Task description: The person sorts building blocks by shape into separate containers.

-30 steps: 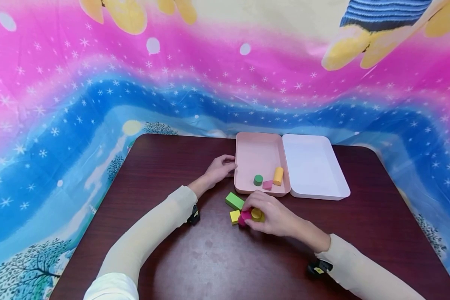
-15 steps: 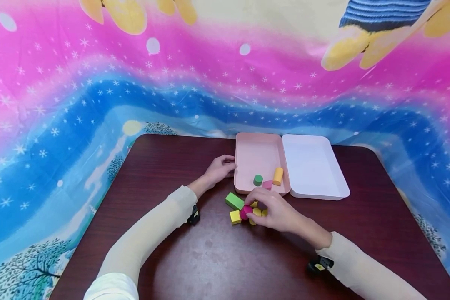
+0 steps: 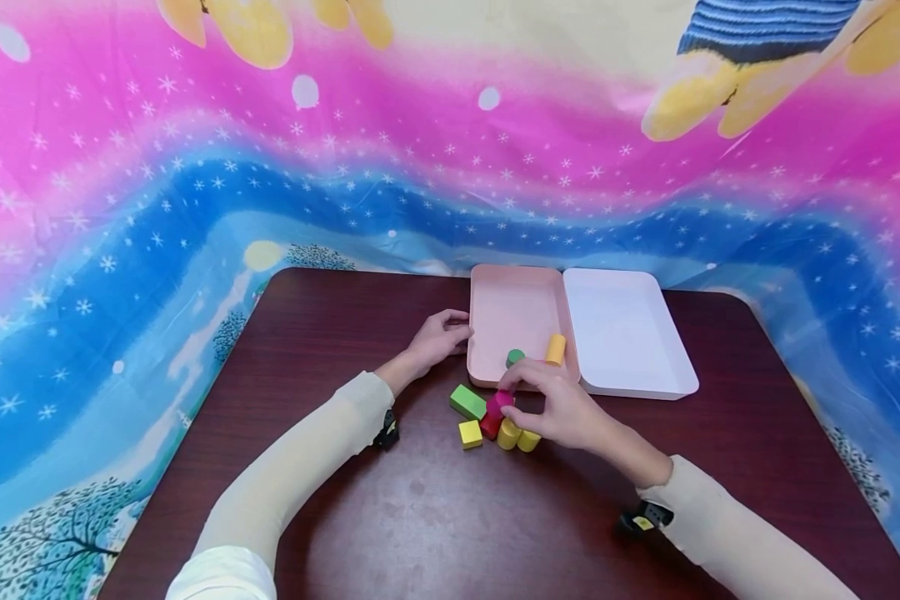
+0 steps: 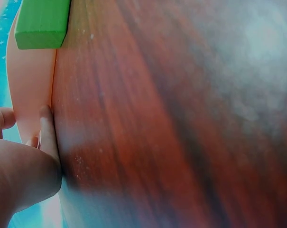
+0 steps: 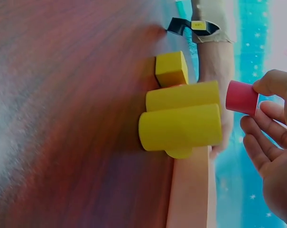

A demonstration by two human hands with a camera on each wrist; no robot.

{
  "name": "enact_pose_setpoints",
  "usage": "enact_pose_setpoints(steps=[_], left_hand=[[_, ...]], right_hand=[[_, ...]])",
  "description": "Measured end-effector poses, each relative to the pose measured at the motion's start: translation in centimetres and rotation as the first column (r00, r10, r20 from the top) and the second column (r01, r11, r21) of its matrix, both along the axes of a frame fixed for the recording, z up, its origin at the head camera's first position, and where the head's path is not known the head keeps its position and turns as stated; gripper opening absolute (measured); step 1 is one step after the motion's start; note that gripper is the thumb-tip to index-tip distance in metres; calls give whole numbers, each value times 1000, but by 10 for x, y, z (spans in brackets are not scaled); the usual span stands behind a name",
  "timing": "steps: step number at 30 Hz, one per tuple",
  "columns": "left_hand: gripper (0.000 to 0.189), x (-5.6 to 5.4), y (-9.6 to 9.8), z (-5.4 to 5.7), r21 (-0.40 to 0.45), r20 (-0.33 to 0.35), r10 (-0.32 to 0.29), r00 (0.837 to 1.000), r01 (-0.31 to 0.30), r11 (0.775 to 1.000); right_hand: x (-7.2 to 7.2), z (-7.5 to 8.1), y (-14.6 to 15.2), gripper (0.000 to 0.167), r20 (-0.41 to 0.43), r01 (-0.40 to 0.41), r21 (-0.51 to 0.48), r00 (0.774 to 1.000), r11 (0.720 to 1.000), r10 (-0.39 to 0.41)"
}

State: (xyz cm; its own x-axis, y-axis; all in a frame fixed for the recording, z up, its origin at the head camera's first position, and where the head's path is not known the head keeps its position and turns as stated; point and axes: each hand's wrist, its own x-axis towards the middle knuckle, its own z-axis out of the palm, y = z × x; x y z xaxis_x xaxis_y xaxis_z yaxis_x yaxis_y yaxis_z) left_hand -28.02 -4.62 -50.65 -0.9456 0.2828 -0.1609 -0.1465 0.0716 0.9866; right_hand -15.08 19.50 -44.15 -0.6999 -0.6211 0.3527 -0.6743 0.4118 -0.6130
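Lifted toward the pink tray (image 3: 513, 304) since half a second ago, with a stubby pink cylinder (image 5: 242, 97) pinched between thumb and fingertip of the right hand (image 3: 564, 410), just short of the tray's near edge, axis roughly upright. Well apart from the left hand (image 3: 438, 337), laid unclenched against the tray's left wall. Clear of the yellow cylinders (image 5: 181, 127) standing before the tray in the right wrist view, yet overlapping the red block (image 3: 491, 427) in the head view.
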Motion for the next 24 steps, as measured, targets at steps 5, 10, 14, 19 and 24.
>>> enact_pose_setpoints(steps=[5, 10, 14, 19, 24], left_hand=[[44, 1, 0, 0, -3, 3, 0, 1000, 1, 1000], [44, 0, 0, 0, -12, -1, 0, 1000, 0, 1000], [44, -1, 0, -1, -12, 0, 1, 1000, -1, 1000], [44, 0, -1, 0, -10, 1, 0, 1000, 0, 1000], [45, 1, 0, 1, 4, 6, -4, 1000, 4, 1000]], right_hand=[[-6, 3, 4, 31, -22, -12, -21, 1000, 1000, 11], [-12, 5, 7, 32, -40, 3, -22, 999, 1000, -4], [-16, 6, 8, 33, -42, 29, -13, 999, 1000, -29], [-21, 5, 9, 32, -27, 41, -37, 999, 998, -42], [-27, 3, 11, 30, -57, 62, -49, 996, 997, -65]])
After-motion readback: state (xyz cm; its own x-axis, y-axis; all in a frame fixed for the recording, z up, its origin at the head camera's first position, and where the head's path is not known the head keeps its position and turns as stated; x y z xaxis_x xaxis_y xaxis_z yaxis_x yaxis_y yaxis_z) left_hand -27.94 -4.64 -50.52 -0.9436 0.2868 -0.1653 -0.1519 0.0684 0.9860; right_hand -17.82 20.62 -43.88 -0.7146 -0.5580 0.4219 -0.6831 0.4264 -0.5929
